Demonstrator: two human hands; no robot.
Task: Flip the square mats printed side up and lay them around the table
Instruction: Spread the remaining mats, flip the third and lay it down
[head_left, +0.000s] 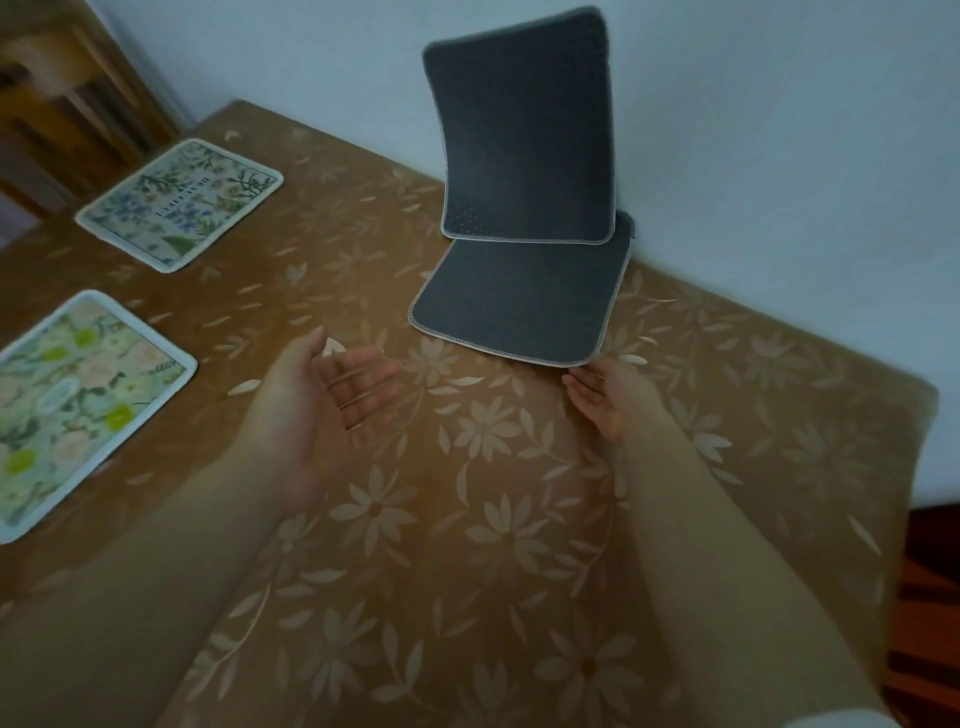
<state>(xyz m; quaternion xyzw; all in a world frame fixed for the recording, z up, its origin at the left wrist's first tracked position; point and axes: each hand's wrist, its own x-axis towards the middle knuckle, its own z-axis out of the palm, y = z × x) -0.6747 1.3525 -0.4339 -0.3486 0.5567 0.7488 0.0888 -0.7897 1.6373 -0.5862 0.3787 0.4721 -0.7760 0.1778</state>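
- The flat grey mat (519, 299) lies backing side up on the table (467, 519), out at about 12 o'clock from my hands, its near edge running from 10 o'clock down to 4 o'clock.
- That near edge is what the next move turns on: its right corner sits just past my right fingertips, nearly touching, though I can't tell if there is contact.
- Right hand (605, 400) is the nearer one, fingers spread and loose, palm turned inward, gripping nothing.
- Left hand (332, 395) hovers palm up, fingers relaxed and empty, well short of the mat's left corner, which lies off at 1 o'clock from it.
- So I judge the right hand gets under the corner first, then the left comes in to help turn it over.
- Behind it, at 12 o'clock, a second grey mat (519, 130) stands propped against the wall (779, 156), its bottom edge resting on the far edge of the flat one. Lifting the flat one could tip it, I reckon.
- Away at 9 and 10 o'clock, two floral mats (78, 405) (182, 202) already lie printed side up, well apart from my hands.
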